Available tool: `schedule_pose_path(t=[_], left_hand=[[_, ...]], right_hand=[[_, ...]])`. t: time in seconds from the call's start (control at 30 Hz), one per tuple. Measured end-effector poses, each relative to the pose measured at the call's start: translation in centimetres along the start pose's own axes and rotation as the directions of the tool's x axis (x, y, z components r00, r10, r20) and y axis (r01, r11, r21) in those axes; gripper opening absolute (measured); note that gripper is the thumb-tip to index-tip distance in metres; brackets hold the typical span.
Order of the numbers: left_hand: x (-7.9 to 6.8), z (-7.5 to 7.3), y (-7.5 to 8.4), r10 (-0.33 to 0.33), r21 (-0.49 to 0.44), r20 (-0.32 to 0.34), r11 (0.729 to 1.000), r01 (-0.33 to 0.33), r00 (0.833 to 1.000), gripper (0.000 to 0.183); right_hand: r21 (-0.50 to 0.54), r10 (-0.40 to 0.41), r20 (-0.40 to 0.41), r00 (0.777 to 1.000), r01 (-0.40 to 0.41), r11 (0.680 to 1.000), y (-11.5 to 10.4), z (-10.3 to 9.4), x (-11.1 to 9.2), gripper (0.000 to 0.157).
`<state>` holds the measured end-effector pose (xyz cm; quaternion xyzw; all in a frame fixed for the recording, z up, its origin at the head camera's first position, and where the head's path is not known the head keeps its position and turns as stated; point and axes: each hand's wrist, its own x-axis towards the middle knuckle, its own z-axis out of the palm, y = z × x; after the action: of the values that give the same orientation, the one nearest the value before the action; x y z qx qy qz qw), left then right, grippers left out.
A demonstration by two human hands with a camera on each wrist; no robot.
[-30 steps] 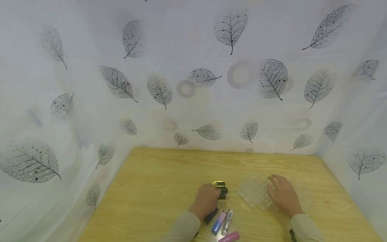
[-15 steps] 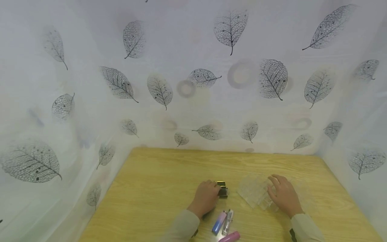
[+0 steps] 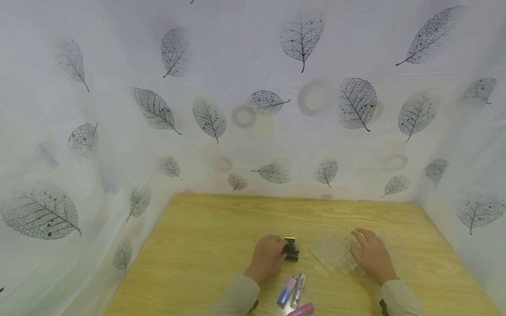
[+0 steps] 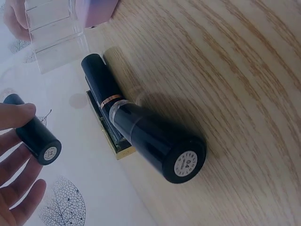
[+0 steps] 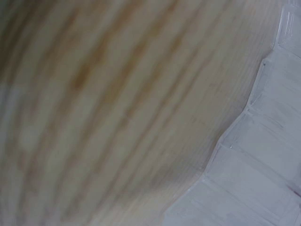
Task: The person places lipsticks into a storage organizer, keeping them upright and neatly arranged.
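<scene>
1. Holding a black labelled tube (image 4: 37, 136) between thumb and curled fingers, the left hand (image 3: 266, 259) works beside a small cluster of dark pieces; whether that tube touches the worktop (image 3: 197, 245) cannot be told.
2. Over the last second the dark piece that lay by the left wrist has dropped out of the head view, and less of the cluster's gold trim shows. Whether that piece was shifted or is merely hidden, I cannot tell. My judgement: the tube is in hand but not placed, as it is well apart from the clear rack (image 3: 326, 250).
3. The right hand (image 3: 371, 256) has stayed over the rack, its fingers loosely bent; whether they grip it or only rest there, I cannot tell.
4. Counts: one tube in the left hand; beside it, one gold-trimmed piece (image 4: 124, 151) and a thick black tube (image 4: 160, 141), with a copper-ringed length (image 4: 98, 80) in line that may be part of it or a second tube.
5. Nearer the person lie three more: one pink-and-blue tube (image 3: 287, 292), one clear tube (image 3: 298, 291) just beside it, one magenta tube (image 3: 302, 310). The rack's compartments are too faint to count.
</scene>
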<state>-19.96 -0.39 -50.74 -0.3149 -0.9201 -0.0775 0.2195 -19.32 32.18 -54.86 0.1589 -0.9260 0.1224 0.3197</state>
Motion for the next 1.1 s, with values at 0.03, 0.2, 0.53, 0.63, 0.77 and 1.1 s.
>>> schedule_pose_path(t=[0.03, 0.2, 0.53, 0.63, 0.77, 1.1], left_hand=[[-0.01, -0.01, 0.00, -0.005, -0.011, -0.018, 1.000, 0.005, 1.000, 0.025], [-0.09, 0.05, 0.08, -0.057, -0.085, -0.078, 0.995, 0.051, 0.995, 0.025], [-0.01, 0.01, 0.45, -0.193, -0.293, -0.111, 0.944, 0.153, 0.975, 0.029], [-0.06, 0.15, 0.58, -0.208, -0.328, -0.118, 0.931, 0.159, 0.971, 0.030], [-0.14, 0.36, 0.73, -0.226, -0.403, -0.127, 0.902, 0.158, 0.966, 0.030], [-0.11, 0.68, 0.89, -0.243, -0.517, -0.149, 0.845, 0.134, 0.958, 0.030]], right_hand=[[0.000, 0.000, -0.001, 1.000, 0.000, 1.000, -0.03, -0.01, 0.00, 0.035], [-0.001, 0.003, -0.002, 1.000, -0.003, 1.000, -0.07, -0.05, -0.04, 0.034], [0.006, -0.008, -0.016, 1.000, 0.008, 1.000, 0.01, -0.02, -0.02, 0.035], [0.004, -0.002, -0.008, 1.000, 0.002, 1.000, 0.02, -0.03, -0.06, 0.034], [-0.002, 0.007, 0.002, 1.000, -0.007, 1.000, 0.08, -0.01, -0.13, 0.034], [0.001, 0.006, -0.010, 1.000, -0.006, 1.000, 0.01, 0.02, -0.01, 0.035]])
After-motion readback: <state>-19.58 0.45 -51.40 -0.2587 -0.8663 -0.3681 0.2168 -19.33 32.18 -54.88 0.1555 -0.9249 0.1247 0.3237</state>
